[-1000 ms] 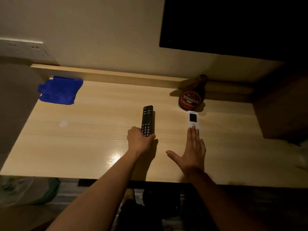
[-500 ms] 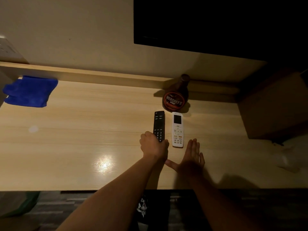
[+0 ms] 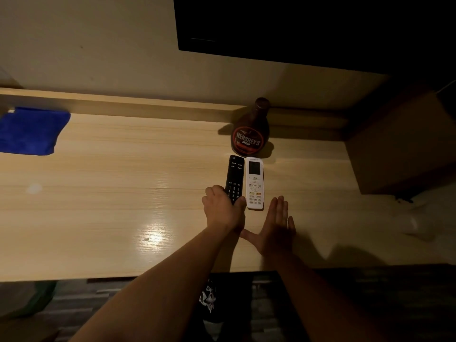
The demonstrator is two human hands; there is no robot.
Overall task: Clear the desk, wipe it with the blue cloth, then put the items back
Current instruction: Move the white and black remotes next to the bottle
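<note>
Cloth: a soft blue folded cloth [image 3: 29, 130] lay at the far left of the desk, close to the raised back ledge and well apart from the other items.
Desk: a pale wood-grain desk [image 3: 111, 193] showed a bright glare patch near its front middle.
Left hand: the left hand [image 3: 223, 211] gripped the near end of a slim black remote control [image 3: 234, 177], with fingers [image 3: 217, 192] curled over its left edge and the thumb on its right edge.
Black remote: it lay flat on the desk, its long axis pointing toward the wall.
White remote: a white remote control with a small screen [image 3: 255, 182] lay flat and parallel, just beside the black one on its right. Could not tell whether their sides touched.
Bottle: a dark brown syrup bottle with a red-ringed label [image 3: 250, 132] stood upright just behind both remotes.
Right hand: the right hand [image 3: 276, 230] was flat and held nothing, with fingers [image 3: 278, 206] straight and together and the thumb spread. The fingertips were near the white remote's near end.
Far right: a brown box [image 3: 407, 144] sat in shadow.
</note>
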